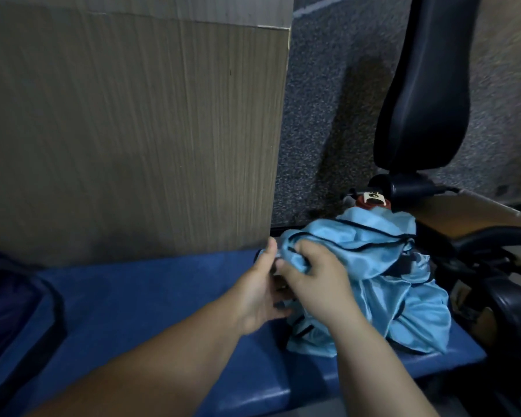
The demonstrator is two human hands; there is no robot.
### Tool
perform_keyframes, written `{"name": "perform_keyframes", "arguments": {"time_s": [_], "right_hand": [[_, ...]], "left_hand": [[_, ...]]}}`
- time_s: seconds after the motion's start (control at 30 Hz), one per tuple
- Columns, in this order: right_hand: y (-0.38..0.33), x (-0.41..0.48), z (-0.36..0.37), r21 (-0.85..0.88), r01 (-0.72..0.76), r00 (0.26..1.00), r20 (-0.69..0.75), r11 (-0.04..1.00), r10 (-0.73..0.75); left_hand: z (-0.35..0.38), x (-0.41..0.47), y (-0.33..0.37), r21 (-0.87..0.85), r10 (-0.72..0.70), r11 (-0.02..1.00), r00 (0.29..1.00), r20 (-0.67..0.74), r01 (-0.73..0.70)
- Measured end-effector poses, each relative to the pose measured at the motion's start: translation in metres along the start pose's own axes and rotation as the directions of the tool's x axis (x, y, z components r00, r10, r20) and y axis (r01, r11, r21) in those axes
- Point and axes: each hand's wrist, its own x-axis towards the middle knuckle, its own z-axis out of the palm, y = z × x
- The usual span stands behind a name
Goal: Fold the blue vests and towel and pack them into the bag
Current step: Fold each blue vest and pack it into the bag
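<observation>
R hand [316,281] clenches vests [388,266], heaped just right of it. L hand [259,287] at the hem, grip unclear. bag [15,311] well left of both hands. Risk: slick fabric slips, heap slides off bench [133,296].

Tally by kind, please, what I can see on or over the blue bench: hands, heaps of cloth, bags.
Hands: 2, the left hand and the right hand
Heaps of cloth: 1, the light blue vests
Bags: 1, the dark blue bag
Total: 4
</observation>
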Motion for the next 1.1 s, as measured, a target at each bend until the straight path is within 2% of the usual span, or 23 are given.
{"name": "perform_keyframes", "arguments": {"time_s": [0.07,0.13,0.23,0.3,0.4,0.5,0.6,0.63,0.7,0.77,0.83,0.87,0.9,0.93,1.0,1.07,1.1], "right_hand": [[-0.004,-0.006,0.012,0.058,0.104,0.979,0.173,0.993,-0.113],[-0.004,-0.011,0.020,0.090,0.126,0.929,0.338,0.988,-0.149],[0.000,-0.017,0.028,0.138,0.087,0.870,0.472,0.987,-0.143],[-0.001,-0.019,0.031,0.209,0.058,0.882,0.448,0.976,-0.148],[-0.003,-0.017,0.035,0.277,0.006,0.939,0.328,0.961,-0.101],[0.003,-0.011,0.036,0.162,-0.012,0.986,0.166,0.987,-0.015],[0.011,-0.007,0.033,0.028,-0.109,0.987,0.120,0.994,0.105],[0.014,-0.007,0.033,-0.007,-0.142,0.981,0.136,0.990,0.141],[0.019,-0.007,0.035,-0.063,-0.189,0.965,0.173,0.980,0.197],[0.021,-0.008,0.038,-0.103,-0.228,0.942,0.229,0.968,0.246],[0.024,-0.009,0.045,-0.140,-0.243,0.914,0.298,0.960,0.275],[0.025,-0.009,0.049,-0.157,-0.242,0.900,0.333,0.958,0.282],[0.025,-0.009,0.053,-0.169,-0.233,0.888,0.365,0.958,0.281],[0.025,-0.010,0.058,-0.183,-0.231,0.872,0.398,0.956,0.287],[0.024,-0.012,0.065,-0.211,-0.242,0.834,0.454,0.947,0.314],[0.025,-0.013,0.071,-0.245,-0.239,0.795,0.506,0.939,0.335],[0.025,-0.013,0.073,-0.250,-0.240,0.780,0.525,0.938,0.340]], "left_hand": [[-0.011,-0.005,0.008,-0.115,-0.028,0.993,0.998,0.049,0.034],[-0.022,-0.008,0.011,-0.160,-0.001,0.987,0.999,0.040,0.007],[-0.044,-0.007,0.008,-0.106,0.081,0.989,0.981,-0.178,-0.101],[-0.057,-0.009,0.006,-0.062,0.133,0.986,0.951,-0.278,-0.156],[-0.072,-0.020,0.008,-0.007,0.210,0.972,0.882,-0.421,-0.234],[-0.091,-0.034,0.016,0.049,0.234,0.968,0.811,-0.536,-0.246],[-0.126,-0.043,0.019,0.293,0.268,0.951,0.748,-0.607,-0.103],[-0.139,-0.046,0.020,0.408,0.276,0.913,0.732,-0.622,0.002],[-0.160,-0.051,0.021,0.595,0.276,0.767,0.715,-0.643,0.239],[-0.174,-0.056,0.020,0.686,0.315,0.614,0.677,-0.666,0.390],[-0.170,-0.063,0.018,0.777,0.510,0.449,0.587,-0.629,0.442],[-0.165,-0.064,0.016,0.839,0.617,0.349,0.572,-0.540,0.417],[-0.157,-0.065,0.012,0.901,0.689,0.244,0.590,-0.422,0.359],[-0.147,-0.064,0.008,0.947,0.702,0.156,0.644,-0.306,0.279],[-0.131,-0.059,-0.007,0.987,0.589,0.044,0.794,-0.149,0.153],[-0.126,-0.056,-0.022,0.986,0.400,-0.009,0.905,-0.149,0.166],[-0.130,-0.055,-0.030,0.981,0.369,-0.040,0.915,-0.161,0.189]]}}
